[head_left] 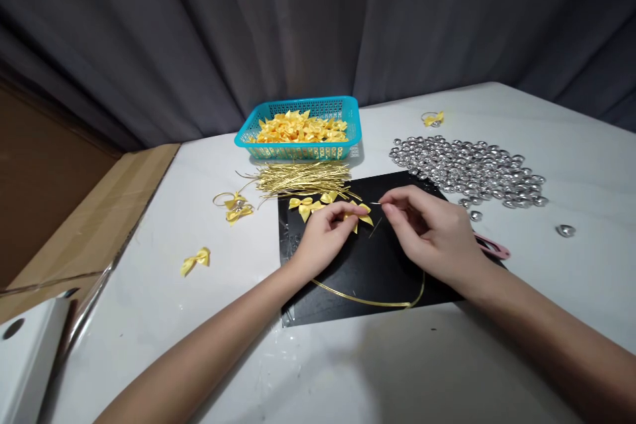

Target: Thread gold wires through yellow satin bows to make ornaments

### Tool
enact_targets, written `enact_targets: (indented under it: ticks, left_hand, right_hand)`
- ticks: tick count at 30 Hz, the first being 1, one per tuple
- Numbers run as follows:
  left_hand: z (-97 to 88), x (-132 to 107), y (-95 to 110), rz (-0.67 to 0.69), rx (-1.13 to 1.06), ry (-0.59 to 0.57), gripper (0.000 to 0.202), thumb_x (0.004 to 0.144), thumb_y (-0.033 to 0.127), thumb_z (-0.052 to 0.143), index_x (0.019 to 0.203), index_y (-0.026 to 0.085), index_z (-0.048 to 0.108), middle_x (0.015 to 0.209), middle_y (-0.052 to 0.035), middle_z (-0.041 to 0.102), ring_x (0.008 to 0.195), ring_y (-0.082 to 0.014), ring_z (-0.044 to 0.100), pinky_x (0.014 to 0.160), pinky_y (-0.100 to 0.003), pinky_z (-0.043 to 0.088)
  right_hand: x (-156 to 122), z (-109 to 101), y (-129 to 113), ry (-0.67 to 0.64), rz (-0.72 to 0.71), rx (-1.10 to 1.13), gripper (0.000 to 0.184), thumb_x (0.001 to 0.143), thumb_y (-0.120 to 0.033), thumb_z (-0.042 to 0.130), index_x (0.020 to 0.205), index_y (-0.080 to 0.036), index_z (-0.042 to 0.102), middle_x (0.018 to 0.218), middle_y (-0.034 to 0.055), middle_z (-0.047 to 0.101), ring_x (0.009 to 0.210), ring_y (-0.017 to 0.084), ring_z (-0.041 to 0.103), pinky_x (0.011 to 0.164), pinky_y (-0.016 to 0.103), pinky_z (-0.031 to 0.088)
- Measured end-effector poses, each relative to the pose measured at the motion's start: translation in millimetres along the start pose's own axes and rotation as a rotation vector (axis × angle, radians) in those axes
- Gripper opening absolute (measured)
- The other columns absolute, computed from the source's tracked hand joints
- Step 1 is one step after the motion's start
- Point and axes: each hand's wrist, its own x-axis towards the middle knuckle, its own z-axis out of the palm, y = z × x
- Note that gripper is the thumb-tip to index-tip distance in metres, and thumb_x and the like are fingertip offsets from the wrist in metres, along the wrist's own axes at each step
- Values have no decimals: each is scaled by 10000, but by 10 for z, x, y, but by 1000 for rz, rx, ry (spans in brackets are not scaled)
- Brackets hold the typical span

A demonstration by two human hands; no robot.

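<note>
Over a black mat [348, 278], my left hand [325, 235] has its thumb and forefinger pressed together. My right hand [432, 232] pinches a thin gold cord, whose short tip [376, 203] points toward the left fingertips. The gold cord [370, 302] hangs in a curve below, running between both hands; its grip in the left fingers is mostly hidden. Several yellow ribbon bows lie on the mat behind and beside the left hand, one bow [304, 205] at the far left and another bow [365, 217] just by the fingertips.
Behind the mat lies a bundle of gold cords [303, 179], then a blue basket [355, 136] of yellow bows. Silver heart beads [472, 165] spread at right, near a pink-handled tool [491, 245]. Finished-looking loops with bows [236, 205] and a loose bow [195, 261] lie left.
</note>
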Motion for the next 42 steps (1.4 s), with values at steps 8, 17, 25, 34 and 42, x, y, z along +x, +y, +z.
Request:
enact_targets:
  ticks: [8,17,25,34,42]
  left_hand:
    - [-6,-6,-50,-40,0,22,210,731,97,620,912,129,722,755,-26,677,546,-76,483,520,-197,377]
    - [14,-36,25,-25,-67,18,196,664,120,672,852,126,727,774,-22,667,549,-53,444,504,-181,348]
    - [20,-35,-22,15,-53,16,201,662,137,669,854,138,728,812,-33,686,563,-61,446,492,-186,340]
    - [20,-33,-35,45,-36,25,180,661,151,676,832,149,733,822,-40,683,649,-94,526,535,-191,398]
    - [23,-36,-23,36,-35,16,178,657,154,666,822,148,732,799,-37,664,645,-94,515,533,-192,401]
  right_hand:
    - [-25,2,27,-157,-29,-55,82,860,-174,512,850,-163,593,534,-52,533,363,44,383,413,183,288]
    - [-21,7,52,-148,-118,-78,120,893,-147,466,893,-154,585,808,45,639,668,117,590,592,221,427]
    - [-18,7,65,-149,-215,-138,136,893,-107,469,934,-128,597,785,41,554,640,119,545,570,238,420]
    - [-31,5,65,-179,-202,-109,145,906,-111,457,963,-138,587,808,37,558,651,114,556,583,239,427]
    - [-34,6,62,-197,-179,-100,141,911,-124,447,958,-147,578,827,43,566,675,118,559,604,248,428]
